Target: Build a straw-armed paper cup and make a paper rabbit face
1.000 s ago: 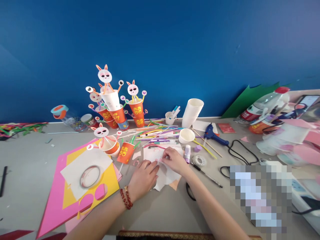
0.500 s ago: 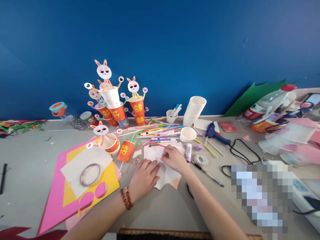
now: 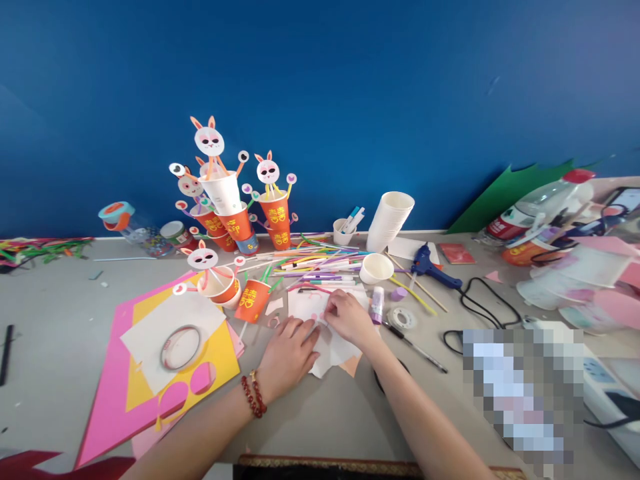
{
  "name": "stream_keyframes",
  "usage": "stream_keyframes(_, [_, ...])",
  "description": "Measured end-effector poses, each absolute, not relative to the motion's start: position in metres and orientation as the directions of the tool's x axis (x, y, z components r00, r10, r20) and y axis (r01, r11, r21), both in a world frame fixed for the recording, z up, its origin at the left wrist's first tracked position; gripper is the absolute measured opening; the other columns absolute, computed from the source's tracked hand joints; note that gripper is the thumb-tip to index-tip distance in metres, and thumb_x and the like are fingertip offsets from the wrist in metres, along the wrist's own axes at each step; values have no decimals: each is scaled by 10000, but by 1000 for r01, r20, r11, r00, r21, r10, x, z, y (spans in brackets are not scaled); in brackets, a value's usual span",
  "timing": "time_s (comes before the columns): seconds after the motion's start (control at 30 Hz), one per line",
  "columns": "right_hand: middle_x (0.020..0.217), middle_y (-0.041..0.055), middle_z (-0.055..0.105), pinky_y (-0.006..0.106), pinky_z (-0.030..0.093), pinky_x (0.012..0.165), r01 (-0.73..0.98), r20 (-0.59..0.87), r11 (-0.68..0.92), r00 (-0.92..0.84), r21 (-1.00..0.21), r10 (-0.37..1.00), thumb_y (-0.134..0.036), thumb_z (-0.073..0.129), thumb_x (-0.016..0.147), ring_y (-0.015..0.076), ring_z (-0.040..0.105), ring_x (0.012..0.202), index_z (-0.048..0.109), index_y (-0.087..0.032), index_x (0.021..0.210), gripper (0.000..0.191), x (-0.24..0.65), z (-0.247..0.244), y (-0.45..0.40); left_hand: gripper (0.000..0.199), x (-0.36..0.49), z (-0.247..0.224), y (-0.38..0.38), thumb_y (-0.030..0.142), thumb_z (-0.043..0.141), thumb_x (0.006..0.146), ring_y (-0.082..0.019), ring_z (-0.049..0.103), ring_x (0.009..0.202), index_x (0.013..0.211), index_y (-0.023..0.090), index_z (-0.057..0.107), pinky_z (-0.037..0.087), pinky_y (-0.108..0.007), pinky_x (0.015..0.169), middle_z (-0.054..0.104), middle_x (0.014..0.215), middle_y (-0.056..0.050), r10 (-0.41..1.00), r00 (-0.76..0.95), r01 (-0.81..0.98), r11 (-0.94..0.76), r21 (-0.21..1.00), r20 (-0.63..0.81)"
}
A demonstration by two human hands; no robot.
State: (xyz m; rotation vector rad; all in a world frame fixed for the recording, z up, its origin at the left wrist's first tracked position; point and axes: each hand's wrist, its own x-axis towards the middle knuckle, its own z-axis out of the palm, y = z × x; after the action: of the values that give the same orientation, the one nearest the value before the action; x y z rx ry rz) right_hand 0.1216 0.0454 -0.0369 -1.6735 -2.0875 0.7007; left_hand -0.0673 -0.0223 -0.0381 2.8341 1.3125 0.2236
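White paper (image 3: 327,352) with small pink marks or pieces lies on the desk under both hands. My left hand (image 3: 287,353) rests on the paper's left side, fingers stretched out and lying nearly flat. Over the paper's right side, my right hand (image 3: 350,320) has its thumb and fingers curled together in a pinch. Whatever is between those fingertips is hidden. Just beyond the hands, a reddish-pink stick (image 3: 315,287) lies along the paper's far edge. A glue stick (image 3: 377,305) stands close to the right hand, and a red paper cup (image 3: 253,300) is left of the paper.
Rabbit-faced paper cups (image 3: 235,223) stand stacked at the back left. Coloured sheets with a tape roll (image 3: 164,360) lie left. To the right are a blue glue gun (image 3: 434,270) with its cord, a pen (image 3: 420,352), white cups (image 3: 390,220) and a power strip (image 3: 607,393).
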Motion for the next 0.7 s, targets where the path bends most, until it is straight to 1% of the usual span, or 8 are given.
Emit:
stream_keyframes(0.37, [861, 41, 614, 280, 404, 792, 800, -6, 177, -220, -573, 975, -57, 588, 770, 203, 558, 884, 564, -185, 684, 156, 121, -39, 44, 408, -68, -40, -23, 346, 492, 982, -297, 448, 1204, 1356, 186, 522, 387, -464, 1040, 540, 1394, -70, 767, 633, 763, -641, 79, 107])
stream_keyframes(0.7, [874, 48, 624, 286, 410, 794, 815, -7, 178, -218, -552, 976, -64, 604, 776, 215, 564, 902, 570, -190, 694, 154, 120, -38, 43, 405, -68, -39, -23, 354, 503, 977, -298, 448, 1203, 1349, 196, 526, 389, -463, 1024, 544, 1386, -69, 770, 627, 766, -637, 88, 115])
